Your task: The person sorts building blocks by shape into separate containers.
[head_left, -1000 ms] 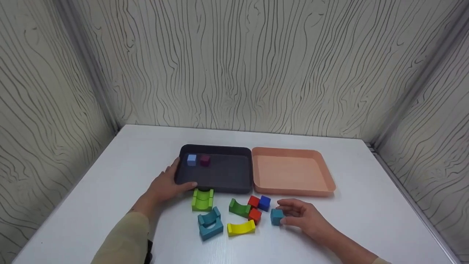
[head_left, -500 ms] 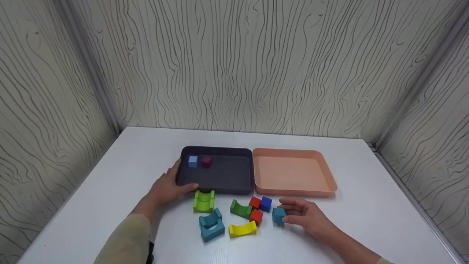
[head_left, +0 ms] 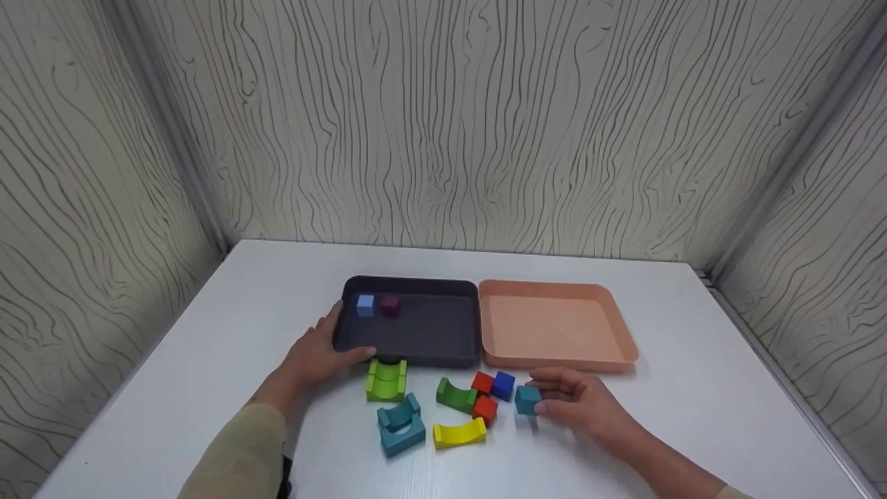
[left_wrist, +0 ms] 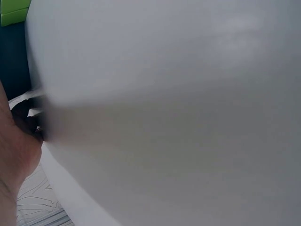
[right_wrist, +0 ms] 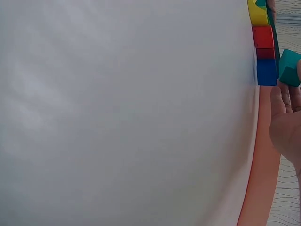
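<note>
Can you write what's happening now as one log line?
right hand: holds teal cube | left hand: touches dark tray | in dark tray: light blue cube, maroon cube | beside it: peach tray

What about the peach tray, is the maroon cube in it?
No, the maroon cube sits in the dark tray, beside the light blue cube.

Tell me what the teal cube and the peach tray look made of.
The teal cube is probably painted wood or plastic, satin: even colour, flat faces, no sharp glare. The peach tray looks like moulded plastic, matte: thin walls, rounded corners.
</note>
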The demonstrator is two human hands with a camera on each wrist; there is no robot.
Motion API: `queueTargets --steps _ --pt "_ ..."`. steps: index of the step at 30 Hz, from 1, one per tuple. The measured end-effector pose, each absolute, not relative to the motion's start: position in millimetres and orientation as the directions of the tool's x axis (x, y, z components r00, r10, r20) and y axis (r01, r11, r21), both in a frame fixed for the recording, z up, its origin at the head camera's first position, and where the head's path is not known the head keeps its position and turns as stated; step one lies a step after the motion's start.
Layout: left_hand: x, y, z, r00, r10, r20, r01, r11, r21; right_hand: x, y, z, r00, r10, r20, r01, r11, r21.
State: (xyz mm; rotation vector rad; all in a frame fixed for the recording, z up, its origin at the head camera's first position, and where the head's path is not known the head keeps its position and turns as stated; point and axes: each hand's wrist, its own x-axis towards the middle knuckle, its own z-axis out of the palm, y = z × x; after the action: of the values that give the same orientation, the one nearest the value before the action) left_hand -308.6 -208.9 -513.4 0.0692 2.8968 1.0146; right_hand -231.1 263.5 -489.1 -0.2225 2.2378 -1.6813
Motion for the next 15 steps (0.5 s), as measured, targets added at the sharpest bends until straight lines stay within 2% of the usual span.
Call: queueTargets --steps 9,15 --pt "-309 -209 -514 -0.996 0.066 -0.053 0.018 0.777 0.629 -233 261 -479 -0.928 -0.353 -0.123 0.04 0.233 -0.972" --pt "-309 -209 -515 -0.997 0.064 -0.05 0.018 0.777 0.629 -232 259 -473 -0.94 -0.326 -0.104 0.026 0.235 -0.972"
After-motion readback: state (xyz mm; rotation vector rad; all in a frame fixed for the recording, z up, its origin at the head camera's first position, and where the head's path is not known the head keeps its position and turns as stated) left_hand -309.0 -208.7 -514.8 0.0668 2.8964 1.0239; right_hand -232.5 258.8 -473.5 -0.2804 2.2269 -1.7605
